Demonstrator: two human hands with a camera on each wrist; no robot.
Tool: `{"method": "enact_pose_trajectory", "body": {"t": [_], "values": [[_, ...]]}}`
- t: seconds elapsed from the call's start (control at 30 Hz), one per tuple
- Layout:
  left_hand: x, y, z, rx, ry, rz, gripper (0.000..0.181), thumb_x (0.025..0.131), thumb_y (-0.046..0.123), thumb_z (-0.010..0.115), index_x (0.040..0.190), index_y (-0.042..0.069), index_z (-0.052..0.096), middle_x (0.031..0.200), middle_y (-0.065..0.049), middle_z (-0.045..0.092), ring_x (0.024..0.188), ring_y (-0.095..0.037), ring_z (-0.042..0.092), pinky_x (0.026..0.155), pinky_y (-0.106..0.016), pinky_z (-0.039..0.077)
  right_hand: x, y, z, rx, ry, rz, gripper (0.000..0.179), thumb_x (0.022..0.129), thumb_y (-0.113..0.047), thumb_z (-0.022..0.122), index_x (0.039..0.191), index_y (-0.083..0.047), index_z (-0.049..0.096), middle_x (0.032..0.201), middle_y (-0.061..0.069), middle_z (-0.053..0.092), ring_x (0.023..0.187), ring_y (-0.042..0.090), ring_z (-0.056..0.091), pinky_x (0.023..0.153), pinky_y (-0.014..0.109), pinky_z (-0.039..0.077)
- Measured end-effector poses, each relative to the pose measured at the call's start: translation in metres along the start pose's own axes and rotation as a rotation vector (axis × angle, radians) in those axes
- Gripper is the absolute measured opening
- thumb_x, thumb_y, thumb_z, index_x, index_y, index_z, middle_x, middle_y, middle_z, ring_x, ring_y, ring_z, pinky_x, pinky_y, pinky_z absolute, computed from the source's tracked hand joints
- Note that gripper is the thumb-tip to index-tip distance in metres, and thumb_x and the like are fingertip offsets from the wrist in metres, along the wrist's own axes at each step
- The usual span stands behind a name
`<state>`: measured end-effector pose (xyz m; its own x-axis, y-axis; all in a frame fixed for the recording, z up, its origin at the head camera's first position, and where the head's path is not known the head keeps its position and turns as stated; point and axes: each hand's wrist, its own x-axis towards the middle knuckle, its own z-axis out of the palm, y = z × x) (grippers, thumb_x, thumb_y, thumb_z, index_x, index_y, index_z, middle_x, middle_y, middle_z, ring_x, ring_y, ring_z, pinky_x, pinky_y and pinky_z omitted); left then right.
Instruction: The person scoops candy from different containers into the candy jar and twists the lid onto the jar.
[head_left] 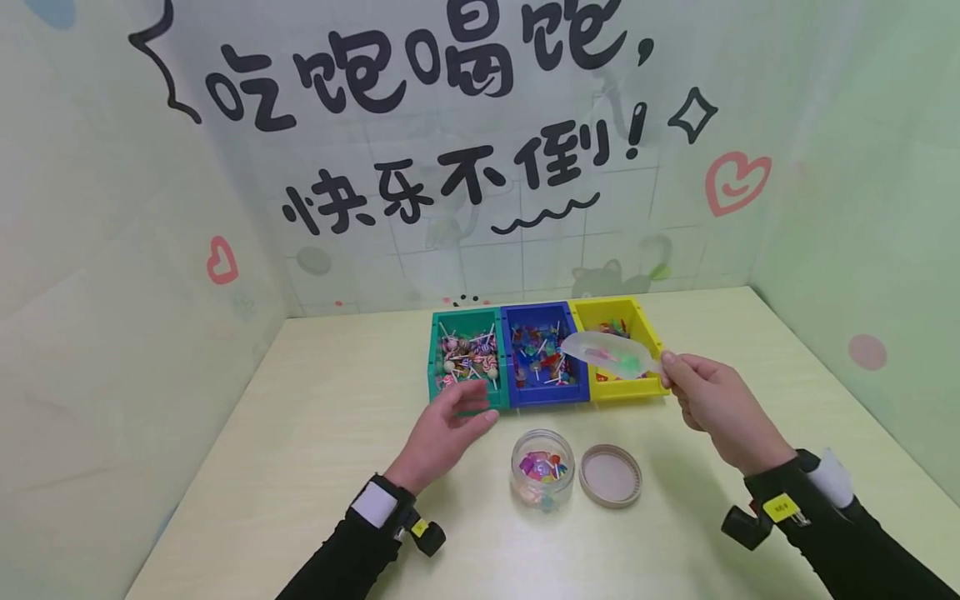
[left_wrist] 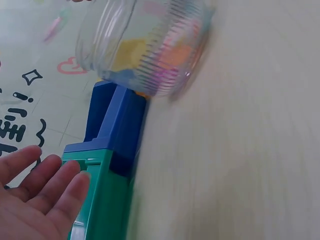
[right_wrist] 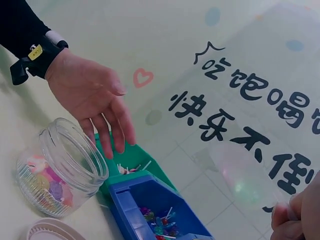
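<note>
My right hand (head_left: 716,404) pinches the handle of a translucent scoop (head_left: 611,353), raised in front of the yellow bin (head_left: 648,333). Pink and green colours show through the scoop's bowl. With fingers extended, my left hand (head_left: 442,433) hovers by the front of the green bin (head_left: 433,354), holding nothing; its palm faces the camera in the right wrist view. An uncovered clear jar (head_left: 517,479) stands between the hands, partly filled with colourful candies (right_wrist: 47,187). Its round lid (head_left: 611,477) lies flat just to the right of it.
A blue bin (head_left: 551,398) sits between the green and yellow ones, all side by side at the table's back. Lollipops (head_left: 472,354) fill the green bin, and more small lollipops (head_left: 536,346) lie in the blue one. Printed walls enclose the table (head_left: 322,417) behind and on both sides.
</note>
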<state>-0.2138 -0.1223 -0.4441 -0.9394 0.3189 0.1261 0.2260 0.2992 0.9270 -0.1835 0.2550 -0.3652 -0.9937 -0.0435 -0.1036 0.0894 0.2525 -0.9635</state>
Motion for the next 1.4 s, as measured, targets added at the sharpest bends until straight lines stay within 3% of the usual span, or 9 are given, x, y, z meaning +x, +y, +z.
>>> {"method": "enact_pose_trajectory", "body": {"t": [0.23,0.63,0.97,1.4], "values": [[-0.008,-0.001,0.016,-0.008,-0.13,-0.011,0.069,0.103,0.032,0.079,0.162,0.009,0.05,0.16,-0.016,0.054,0.147,-0.034,0.056,0.124,-0.055,0.049,-0.006,-0.002,0.0,-0.007,-0.046,-0.005,0.04,0.117,-0.045,0.052,0.101,-0.009,0.06,0.072,-0.007,0.036,0.06,0.015,0.03,0.056,0.032,0.027],[-0.014,0.001,0.035,0.013,-0.264,-0.019,0.083,0.094,0.039,0.088,0.162,0.011,0.05,0.162,-0.011,0.055,0.148,-0.031,0.055,0.125,-0.054,0.048,-0.014,-0.003,0.005,-0.032,-0.138,-0.024,0.039,0.117,-0.041,0.051,0.095,-0.01,0.06,0.07,-0.005,0.032,0.056,0.018,0.023,0.053,0.028,0.027],[-0.016,0.003,0.04,0.067,-0.286,-0.036,0.087,0.089,0.034,0.093,0.163,0.014,0.05,0.16,-0.005,0.055,0.146,-0.03,0.057,0.122,-0.05,0.051,-0.018,-0.007,0.005,-0.075,-0.207,-0.01,0.038,0.118,-0.037,0.052,0.093,-0.01,0.061,0.068,-0.005,0.033,0.055,0.016,0.025,0.051,0.028,0.026],[-0.015,0.005,0.043,0.126,-0.277,-0.052,0.074,0.089,0.03,0.094,0.153,0.015,0.06,0.147,-0.002,0.063,0.136,-0.023,0.062,0.118,-0.044,0.056,-0.021,-0.007,0.006,-0.191,-0.267,0.074,0.037,0.119,-0.033,0.05,0.101,-0.005,0.066,0.074,-0.002,0.038,0.057,0.015,0.03,0.053,0.028,0.025]]}}
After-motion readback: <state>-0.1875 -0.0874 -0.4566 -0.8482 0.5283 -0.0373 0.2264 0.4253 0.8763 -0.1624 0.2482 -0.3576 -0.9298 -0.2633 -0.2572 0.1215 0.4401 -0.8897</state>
